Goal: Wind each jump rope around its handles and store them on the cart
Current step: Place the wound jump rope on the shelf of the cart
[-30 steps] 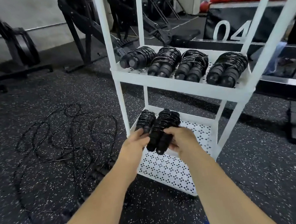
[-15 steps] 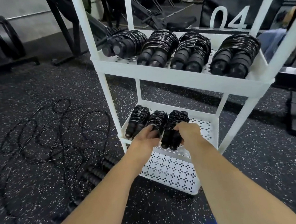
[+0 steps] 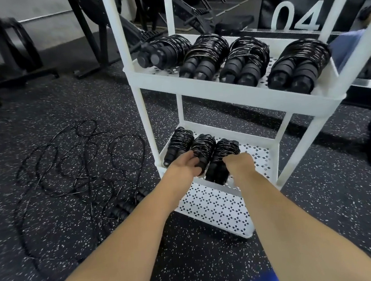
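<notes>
A white cart [image 3: 227, 94] stands in front of me. Its upper shelf carries several wound black jump ropes [image 3: 205, 55]. On the middle shelf lies one wound rope [image 3: 178, 144] at the left. Right beside it sits another wound jump rope [image 3: 217, 150], with both handles pointing towards me. My left hand [image 3: 182, 169] grips its left handle end and my right hand [image 3: 239, 164] grips its right side. Loose, tangled jump ropes [image 3: 79, 165] lie on the floor left of the cart, their handles [image 3: 127, 206] near my left forearm.
The cart's bottom perforated shelf [image 3: 216, 208] sticks out towards me. Black gym frames [image 3: 17, 48] stand at the back left. A black box marked 04 [image 3: 297, 14] and a bench sit behind the cart. The floor is speckled rubber.
Both hands have carried the wound rope forward and down onto the middle shelf, next to the rope lying there. My view has moved closer to the cart.
</notes>
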A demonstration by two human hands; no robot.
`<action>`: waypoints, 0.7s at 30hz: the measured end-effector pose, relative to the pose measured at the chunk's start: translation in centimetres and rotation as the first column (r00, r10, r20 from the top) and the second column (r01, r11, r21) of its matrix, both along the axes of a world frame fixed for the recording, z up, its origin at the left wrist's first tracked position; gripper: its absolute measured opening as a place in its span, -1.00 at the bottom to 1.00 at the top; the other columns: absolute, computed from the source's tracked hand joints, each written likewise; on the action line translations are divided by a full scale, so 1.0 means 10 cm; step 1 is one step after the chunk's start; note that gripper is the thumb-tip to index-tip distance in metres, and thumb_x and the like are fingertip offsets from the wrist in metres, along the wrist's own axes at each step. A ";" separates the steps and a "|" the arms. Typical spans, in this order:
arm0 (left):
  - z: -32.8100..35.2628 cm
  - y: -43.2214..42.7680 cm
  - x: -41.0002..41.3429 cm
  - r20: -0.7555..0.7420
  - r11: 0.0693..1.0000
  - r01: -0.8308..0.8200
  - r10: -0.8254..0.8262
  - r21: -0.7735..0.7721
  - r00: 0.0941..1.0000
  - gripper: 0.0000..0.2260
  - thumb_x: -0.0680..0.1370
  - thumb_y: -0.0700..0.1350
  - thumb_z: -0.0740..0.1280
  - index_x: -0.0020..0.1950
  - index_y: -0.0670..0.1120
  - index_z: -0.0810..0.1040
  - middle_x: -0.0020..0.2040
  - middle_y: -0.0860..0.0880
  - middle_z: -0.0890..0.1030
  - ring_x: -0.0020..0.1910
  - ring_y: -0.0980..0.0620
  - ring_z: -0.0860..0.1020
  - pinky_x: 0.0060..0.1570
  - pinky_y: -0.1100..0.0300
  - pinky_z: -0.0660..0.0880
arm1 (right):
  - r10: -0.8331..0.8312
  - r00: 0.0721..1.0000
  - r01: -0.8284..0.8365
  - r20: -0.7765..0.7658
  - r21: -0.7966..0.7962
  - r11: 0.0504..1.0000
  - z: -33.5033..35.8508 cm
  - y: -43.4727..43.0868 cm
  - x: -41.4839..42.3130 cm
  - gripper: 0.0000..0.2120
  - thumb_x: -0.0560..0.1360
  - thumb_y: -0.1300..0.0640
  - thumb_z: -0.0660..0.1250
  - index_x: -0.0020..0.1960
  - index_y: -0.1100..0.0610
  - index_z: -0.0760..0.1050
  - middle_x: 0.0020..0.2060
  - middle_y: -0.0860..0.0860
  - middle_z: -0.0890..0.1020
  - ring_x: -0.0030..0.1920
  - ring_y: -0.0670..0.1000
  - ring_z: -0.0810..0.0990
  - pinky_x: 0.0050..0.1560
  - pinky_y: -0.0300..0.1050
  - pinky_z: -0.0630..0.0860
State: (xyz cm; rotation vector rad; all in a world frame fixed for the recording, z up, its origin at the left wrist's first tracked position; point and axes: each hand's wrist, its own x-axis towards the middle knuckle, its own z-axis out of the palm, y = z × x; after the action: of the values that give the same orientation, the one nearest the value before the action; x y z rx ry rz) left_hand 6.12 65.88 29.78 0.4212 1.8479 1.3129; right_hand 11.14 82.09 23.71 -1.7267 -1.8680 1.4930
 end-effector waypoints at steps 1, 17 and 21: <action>0.06 -0.04 0.00 -0.017 1.000 -0.008 0.008 -0.005 1.000 -0.48 0.63 -0.31 0.19 0.59 -0.09 0.20 0.50 -0.02 0.39 0.45 0.03 0.34 0.25 0.20 0.18 | 0.003 1.000 -0.003 -0.003 0.024 1.000 0.04 -0.03 0.00 -0.90 0.50 0.21 0.25 -0.04 0.24 0.46 -0.31 0.09 0.50 -0.32 0.09 0.47 -0.27 -0.13 0.39; 1.25 -1.62 0.20 -0.369 0.944 -0.331 0.305 -0.007 0.878 -0.56 0.62 -0.27 0.25 0.51 -0.14 0.32 0.40 -0.03 0.48 0.28 0.06 0.45 0.23 0.19 0.29 | 0.447 0.779 -0.582 -0.440 -0.243 0.776 1.24 -1.87 -0.22 -0.78 0.59 0.26 0.13 -0.22 0.16 0.40 -0.41 0.05 0.47 -0.60 -0.09 0.40 -0.61 -0.29 0.27; 1.48 -2.48 0.21 -0.421 0.860 -0.510 0.457 -0.014 0.783 -0.54 0.63 -0.19 0.26 0.54 -0.07 0.29 0.43 -0.01 0.48 0.38 -0.01 0.45 0.36 0.05 0.28 | 0.549 0.728 -0.663 -0.410 -0.216 0.717 1.43 -2.42 -0.19 -0.91 0.59 0.24 0.22 -0.07 0.20 0.47 -0.36 0.07 0.57 -0.43 -0.05 0.47 -0.40 -0.24 0.35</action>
State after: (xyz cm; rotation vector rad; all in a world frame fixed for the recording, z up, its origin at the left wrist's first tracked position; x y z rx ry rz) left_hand 8.23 41.09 44.62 0.1495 2.4996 1.5098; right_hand 9.29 57.88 38.04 -0.8578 -2.2036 2.3088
